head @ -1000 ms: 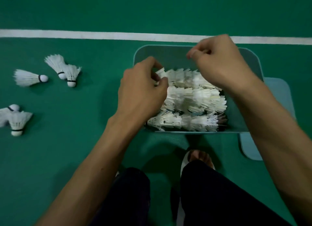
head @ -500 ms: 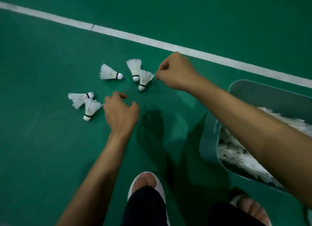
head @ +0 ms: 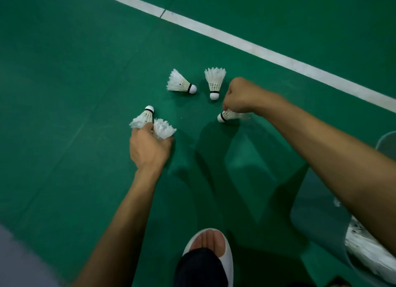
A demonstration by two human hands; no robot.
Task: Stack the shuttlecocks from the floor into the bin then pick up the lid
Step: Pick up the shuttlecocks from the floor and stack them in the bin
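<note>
Five shuttlecocks lie or are held low over the green floor [head: 64, 94], on the near side of a white line [head: 257, 48]. The left hand [head: 149, 147] is closed on two shuttlecocks: one [head: 144, 117] with its cork pointing away from the person, the other [head: 164, 130] showing only its feather skirt. The right hand [head: 240, 97], curled into a fist, pinches a third shuttlecock [head: 227, 115] by the feathers, long axis roughly level, cork pointing left. Two loose shuttlecocks rest beyond the hands: one [head: 180, 83] on its side, cork to the right; one [head: 215, 82] with cork toward the person. The bin [head: 317, 211], at lower right, holds stacked white shuttlecocks [head: 368, 252].
</note>
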